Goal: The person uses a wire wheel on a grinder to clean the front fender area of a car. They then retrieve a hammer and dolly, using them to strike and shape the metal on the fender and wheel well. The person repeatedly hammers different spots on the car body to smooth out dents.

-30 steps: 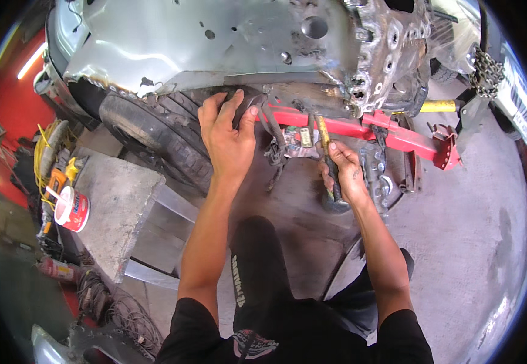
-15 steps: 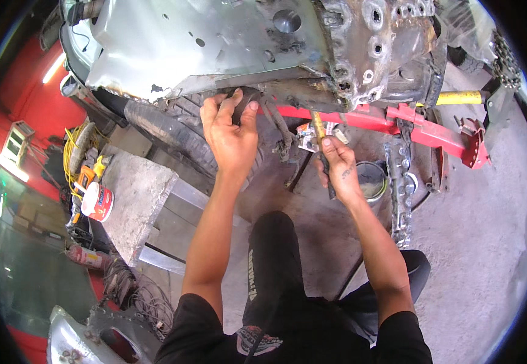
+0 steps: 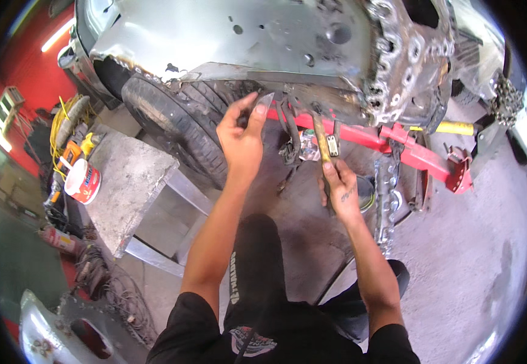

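My left hand (image 3: 242,136) is raised below the lower edge of a bare silver car body panel (image 3: 233,48). Its thumb and fingers pinch a grey, pointed metal piece (image 3: 267,99), partly hidden by the hand. To its right, my right hand (image 3: 341,187) grips a hammer (image 3: 321,136) with a worn yellowish handle. The hammer stands nearly upright, its dark head hard to make out against the car's underside. Above it lies the welded, rusty end of the body (image 3: 391,67), with several holes along it.
A tyre (image 3: 175,130) lies under the car at left, beside a stone-topped bench (image 3: 127,176) carrying a red and white tub (image 3: 83,182). A red jack beam (image 3: 424,155) crosses at right, above a perforated metal strip (image 3: 385,200) and a bucket (image 3: 366,193). A cut panel (image 3: 63,333) lies lower left.
My view has shifted, so the car sits farther right. The left hand has come a little away from the panel edge, showing the metal piece's tip. The right hand still grips the hammer.
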